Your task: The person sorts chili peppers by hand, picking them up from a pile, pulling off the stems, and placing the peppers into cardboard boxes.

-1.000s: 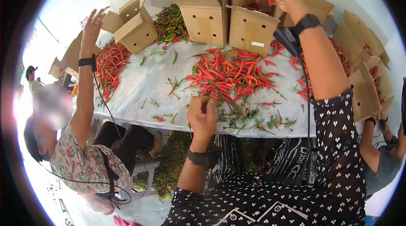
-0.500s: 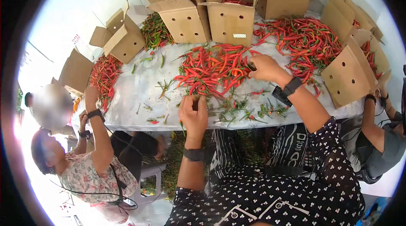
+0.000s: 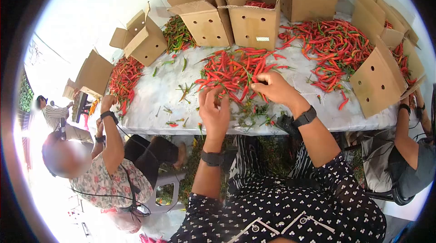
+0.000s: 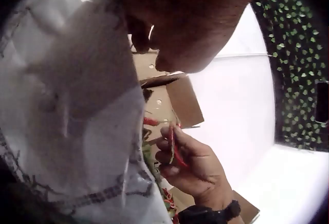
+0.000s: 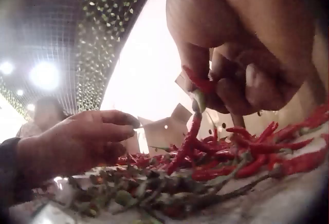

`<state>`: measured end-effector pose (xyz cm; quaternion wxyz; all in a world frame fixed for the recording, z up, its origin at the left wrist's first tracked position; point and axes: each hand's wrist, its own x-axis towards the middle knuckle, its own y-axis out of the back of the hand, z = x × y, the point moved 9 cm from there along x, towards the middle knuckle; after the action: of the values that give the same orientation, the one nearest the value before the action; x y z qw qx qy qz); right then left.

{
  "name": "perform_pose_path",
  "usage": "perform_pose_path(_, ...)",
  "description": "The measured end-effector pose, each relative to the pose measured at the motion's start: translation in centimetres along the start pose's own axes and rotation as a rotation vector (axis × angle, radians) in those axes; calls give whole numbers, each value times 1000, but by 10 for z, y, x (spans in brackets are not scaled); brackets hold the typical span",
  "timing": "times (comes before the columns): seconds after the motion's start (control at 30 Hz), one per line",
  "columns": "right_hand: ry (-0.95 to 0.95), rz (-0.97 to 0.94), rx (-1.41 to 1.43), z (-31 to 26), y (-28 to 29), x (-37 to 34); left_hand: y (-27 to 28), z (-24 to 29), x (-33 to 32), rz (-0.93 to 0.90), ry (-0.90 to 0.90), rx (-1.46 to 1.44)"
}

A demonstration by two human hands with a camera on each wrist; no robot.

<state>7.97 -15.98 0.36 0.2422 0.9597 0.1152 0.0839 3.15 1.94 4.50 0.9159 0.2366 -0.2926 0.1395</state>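
A heap of red chillies (image 3: 227,68) lies on the table in front of the person. The right hand (image 3: 278,90) is over its front right edge; in the right wrist view the right hand (image 5: 236,70) pinches a red chilli (image 5: 193,126) between thumb and fingers. At the heap's front left the left hand (image 3: 214,111) is held with bent, parted fingers. Seen from the right wrist, the left hand (image 5: 82,139) has its fingers extended with nothing visible between them. Green stems (image 5: 128,193) lie below the hands.
Cardboard boxes (image 3: 254,27) line the back. Another red heap (image 3: 331,47) lies at right beside a tilted box (image 3: 377,81), and a green-red pile (image 3: 178,34) at back left. Loose stems (image 3: 254,115) lie along the front edge. A person in a floral shirt (image 3: 122,170) sits at left, another at right.
The right hand has come down from the box at the back to the heap, then moved left toward the left hand, now with a chilli. The left hand's fingers have loosened.
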Motion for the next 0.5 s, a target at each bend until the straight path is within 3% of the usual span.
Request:
perform_pose_path(0.07, 24, -62, 161, -7, -9, -7, -9, 5, 4, -34, -33, -33)
perform_pose_path(0.13, 39, -99, 219, -14, -14, -14, -39, -14, 4, -282, 209, -271)
perform_pose_path(0.17, 54, -127, 278, -16, -18, -16, -42, -13, 5, -282, 215, -265)
perform_pose_path(0.23, 33, -136, 380, -10, -22, -18, -65, -14, 0, -475, 362, -364)
perform_pose_path(0.4, -41, -139, 475, 8, -24, -20, -73, -5, 4, -465, 334, -270)
perform_pose_path(0.47, -50, -12, 596, 12, -20, -20, -64, 12, 10, -337, 143, -28)
perform_pose_path(0.5, -50, -9, 599, 12, -19, -21, -65, 12, 10, -340, 141, -27)
